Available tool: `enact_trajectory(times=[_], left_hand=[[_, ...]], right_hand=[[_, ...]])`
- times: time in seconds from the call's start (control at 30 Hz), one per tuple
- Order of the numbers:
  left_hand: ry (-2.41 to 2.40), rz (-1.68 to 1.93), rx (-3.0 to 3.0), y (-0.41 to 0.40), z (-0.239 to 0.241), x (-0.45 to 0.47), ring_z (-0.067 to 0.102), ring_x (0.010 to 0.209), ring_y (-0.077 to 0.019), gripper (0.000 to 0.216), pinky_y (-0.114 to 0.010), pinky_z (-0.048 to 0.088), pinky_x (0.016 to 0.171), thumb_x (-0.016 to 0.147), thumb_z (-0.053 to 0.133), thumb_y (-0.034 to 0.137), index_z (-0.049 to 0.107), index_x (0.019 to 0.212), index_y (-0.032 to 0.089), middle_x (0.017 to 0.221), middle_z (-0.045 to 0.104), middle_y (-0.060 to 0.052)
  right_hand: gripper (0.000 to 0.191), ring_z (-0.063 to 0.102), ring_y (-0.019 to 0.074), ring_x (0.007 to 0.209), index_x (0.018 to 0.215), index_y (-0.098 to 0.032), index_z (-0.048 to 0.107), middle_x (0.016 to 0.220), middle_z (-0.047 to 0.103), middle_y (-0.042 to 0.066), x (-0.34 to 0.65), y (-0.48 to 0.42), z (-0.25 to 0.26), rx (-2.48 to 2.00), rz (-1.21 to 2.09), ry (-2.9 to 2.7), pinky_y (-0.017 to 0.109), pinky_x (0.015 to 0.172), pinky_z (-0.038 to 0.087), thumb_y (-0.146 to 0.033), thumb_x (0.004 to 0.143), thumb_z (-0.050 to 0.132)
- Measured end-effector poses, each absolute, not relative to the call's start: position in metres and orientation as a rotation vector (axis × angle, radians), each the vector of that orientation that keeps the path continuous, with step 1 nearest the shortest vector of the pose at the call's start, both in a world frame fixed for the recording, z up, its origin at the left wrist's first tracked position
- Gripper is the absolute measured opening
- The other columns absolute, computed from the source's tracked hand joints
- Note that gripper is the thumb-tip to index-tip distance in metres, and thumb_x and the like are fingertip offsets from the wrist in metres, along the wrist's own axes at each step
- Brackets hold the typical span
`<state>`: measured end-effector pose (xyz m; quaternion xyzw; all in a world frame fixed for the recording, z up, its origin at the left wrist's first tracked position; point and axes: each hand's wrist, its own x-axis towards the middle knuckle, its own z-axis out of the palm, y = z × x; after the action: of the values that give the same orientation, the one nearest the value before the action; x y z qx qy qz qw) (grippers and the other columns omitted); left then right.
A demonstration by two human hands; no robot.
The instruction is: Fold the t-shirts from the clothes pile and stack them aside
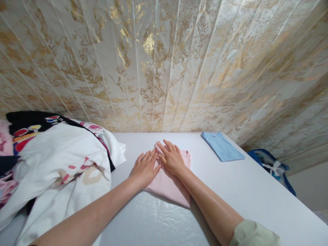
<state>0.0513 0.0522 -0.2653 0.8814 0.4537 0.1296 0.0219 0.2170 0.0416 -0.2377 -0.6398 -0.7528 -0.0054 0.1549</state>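
- The white table [225, 191], with a clothes heap [74, 143] along its left.
- The pink folded cloth [167, 189], mid-table — long axis seemingly running away from the person, near right corner closest.
- The blue folded cloth [222, 147], far right.
- Left hand [146, 169] and right hand [173, 160], flat on the pink — fingers straight, slightly spread.

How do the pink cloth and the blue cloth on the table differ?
The pink cloth is pale pink with small reddish marks near its far edge; the blue cloth is light blue.
The left hand and right hand rest on the pink cloth, while neither touches the blue cloth.
The pink cloth lies before the person, the blue cloth farther right.
Both look folded and lie on the white table.
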Motion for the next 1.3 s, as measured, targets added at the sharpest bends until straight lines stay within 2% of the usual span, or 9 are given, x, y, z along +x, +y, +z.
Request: enact_trajectory(times=[0.2,0.43,0.57,0.73,0.93,1.03,1.1,1.23,1.3], left_hand=[[1.416,0.392,2.75,0.053,-0.268,0.051,0.033,0.14,-0.0264,0.053,-0.048,0.021,0.116,0.095,0.038,0.043,0.042,0.142,0.018,0.153,0.035,-0.008],[1.413,0.399,2.74,0.055,-0.27,0.051,0.031,0.141,-0.0248,0.058,-0.047,0.02,0.116,0.095,0.036,0.044,0.034,0.147,0.018,0.154,0.032,-0.009],[1.424,0.367,2.725,0.056,-0.268,0.052,0.031,0.141,-0.0253,0.057,-0.048,0.021,0.116,0.095,0.035,0.043,0.036,0.145,0.017,0.154,0.033,-0.01],[1.418,0.352,2.7,0.055,-0.263,0.052,0.031,0.141,-0.0258,0.057,-0.048,0.021,0.116,0.095,0.034,0.043,0.037,0.145,0.016,0.153,0.033,-0.01],[1.418,0.345,2.725,0.055,-0.264,0.052,0.031,0.141,-0.0256,0.057,-0.048,0.021,0.116,0.095,0.033,0.043,0.038,0.144,0.014,0.153,0.033,-0.01],[1.417,0.362,2.735,0.056,-0.266,0.051,0.032,0.14,-0.0257,0.058,-0.048,0.022,0.115,0.095,0.033,0.044,0.038,0.144,0.014,0.152,0.035,-0.011],[1.416,0.387,2.739,0.057,-0.267,0.05,0.033,0.14,-0.0255,0.058,-0.047,0.023,0.115,0.095,0.033,0.044,0.038,0.144,0.014,0.152,0.036,-0.012],[1.442,0.451,2.732,0.059,-0.269,0.049,0.036,0.138,-0.027,0.059,-0.046,0.025,0.114,0.094,0.035,0.047,0.039,0.142,0.012,0.149,0.041,-0.015],[1.478,0.498,2.707,0.061,-0.269,0.048,0.04,0.135,-0.0282,0.059,-0.045,0.028,0.113,0.094,0.035,0.046,0.041,0.14,0.009,0.146,0.044,-0.017]], right_hand=[[0.05,0.03,0.0248,0.138,0.145,-0.032,0.038,0.155,0.029,0.007,0.214,0.059,-0.235,-1.877,0.092,-2.22,0.046,0.11,0.025,-0.049,0.098,0.034],[0.052,0.03,0.0252,0.139,0.145,-0.025,0.037,0.152,0.035,0.008,0.208,0.082,-0.246,-2.022,0.047,-2.089,0.048,0.111,0.023,-0.046,0.098,0.033],[0.056,0.028,0.0236,0.14,0.146,-0.017,0.036,0.153,0.033,0.012,0.232,0.065,-0.23,-2.025,-0.054,-2.048,0.045,0.114,0.019,-0.044,0.097,0.038],[0.055,0.028,0.0245,0.14,0.144,-0.013,0.038,0.152,0.034,0.014,0.278,0.019,-0.22,-2.148,-0.158,-1.953,0.044,0.114,0.019,-0.04,0.096,0.039],[0.058,0.026,0.0202,0.142,0.148,-0.019,0.03,0.154,0.03,0.01,0.294,-0.001,-0.25,-2.222,0.111,-1.987,0.047,0.114,0.018,-0.047,0.098,0.031],[0.056,0.025,0.021,0.142,0.148,-0.022,0.032,0.154,0.031,0.008,0.296,0.011,-0.257,-2.225,0.138,-1.925,0.05,0.114,0.018,-0.047,0.097,0.031],[0.053,0.029,0.0212,0.141,0.146,-0.023,0.035,0.151,0.037,0.008,0.302,0.02,-0.257,-2.183,0.175,-1.859,0.05,0.113,0.02,-0.044,0.097,0.032],[0.05,0.048,0.0165,0.128,0.143,-0.018,0.04,0.141,0.051,0.011,0.33,0.026,-0.253,-2.009,0.242,-1.539,0.038,0.106,0.035,-0.031,0.097,0.026],[0.048,0.051,0.0167,0.124,0.138,-0.015,0.046,0.136,0.055,0.013,0.34,0.019,-0.25,-1.97,0.213,-1.44,0.035,0.104,0.038,-0.027,0.095,0.027]])
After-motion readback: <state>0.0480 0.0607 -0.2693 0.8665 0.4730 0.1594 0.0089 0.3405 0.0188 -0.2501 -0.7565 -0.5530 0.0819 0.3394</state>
